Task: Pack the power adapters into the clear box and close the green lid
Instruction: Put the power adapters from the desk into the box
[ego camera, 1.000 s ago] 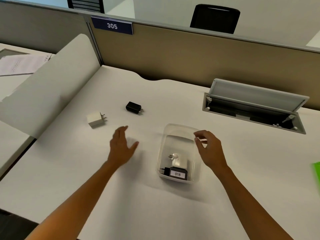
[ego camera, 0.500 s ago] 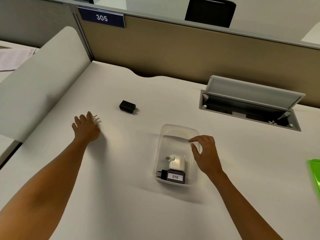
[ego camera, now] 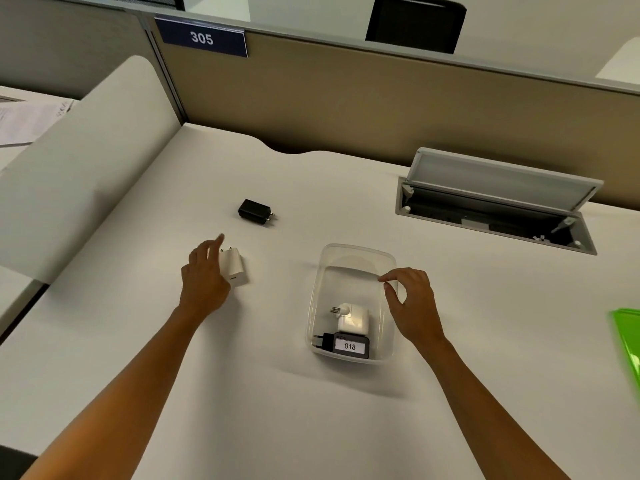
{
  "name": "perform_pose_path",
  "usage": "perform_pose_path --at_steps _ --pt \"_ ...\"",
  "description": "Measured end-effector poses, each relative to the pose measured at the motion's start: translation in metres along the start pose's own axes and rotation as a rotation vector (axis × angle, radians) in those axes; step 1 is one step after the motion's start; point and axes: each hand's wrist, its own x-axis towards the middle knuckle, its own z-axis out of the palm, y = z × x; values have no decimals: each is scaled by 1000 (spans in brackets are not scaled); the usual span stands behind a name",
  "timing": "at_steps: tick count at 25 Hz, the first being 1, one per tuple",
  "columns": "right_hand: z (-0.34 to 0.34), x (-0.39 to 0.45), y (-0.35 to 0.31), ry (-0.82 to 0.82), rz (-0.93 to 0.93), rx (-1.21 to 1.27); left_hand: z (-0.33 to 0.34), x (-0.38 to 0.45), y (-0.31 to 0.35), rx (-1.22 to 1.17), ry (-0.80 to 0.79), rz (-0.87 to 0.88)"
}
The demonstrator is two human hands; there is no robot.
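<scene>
Left hand (ego camera: 204,282) curls fingers around white adapter (ego camera: 234,269), evidently to box it. Right hand (ego camera: 412,306), loosely open, empty, steadies clear box (ego camera: 356,252) rim.

Pretty even, soft overhead office light, nothing harsh. The white table (ego camera: 346,427) only gets faint, fuzzy shadows under the arms and beside the clear box (ego camera: 349,271). Wide-angle lens bends the partition lines near the edges, and the green lid (ego camera: 628,337) at the right edge is smeared with blur.
</scene>
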Motion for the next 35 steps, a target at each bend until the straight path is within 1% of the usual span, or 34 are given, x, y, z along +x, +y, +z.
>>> perform_pose_path --at_steps 2,3,4,6,8,10,13,14,16,18,20,21,23,24,26,29,32,35 --pt "-2 -4 2 -5 0 12 -4 4 -5 83 -192 170" --pt "-2 -6 3 -8 0 20 -5 5 -6 133 -260 220" --pt "-2 -7 3 -11 -1 31 -5 5 -8 173 -290 243" --pt "-3 -11 5 -4 5 65 -3 3 -11 218 -253 256" --pt "-6 -15 8 30 26 124 -3 1 -10 209 -213 276" --pt "-8 -21 14 87 60 178 -3 -2 -6 136 -228 269" --pt "-9 -41 33 174 185 223 3 -15 7 -32 -278 177" --pt "-8 -50 42 175 223 210 5 -21 13 -94 -263 144" --pt "-9 -66 60 134 239 134 6 -32 32 -205 -215 88" --pt "-10 -77 74 84 189 22 2 -40 59 -329 -204 56" --pt "-9 -82 82 56 137 -53 -3 -49 89 -415 -194 92" --pt "-8 -82 84 52 134 -69 -5 -54 104 -408 -153 157" --pt "-5 -83 85 65 146 -90 -10 -61 135 -345 -40 368" --pt "-4 -83 85 75 148 -93 -10 -63 150 -312 -17 473" --pt "-3 -83 87 86 138 -93 -3 -62 179 -232 -74 612" --pt "-3 -84 89 90 120 -100 23 -55 209 -56 -237 634" --pt "-2 -84 89 100 117 -95 45 -43 219 141 -360 619" --pt "-2 -84 90 100 115 -97 57 -34 217 195 -451 550"
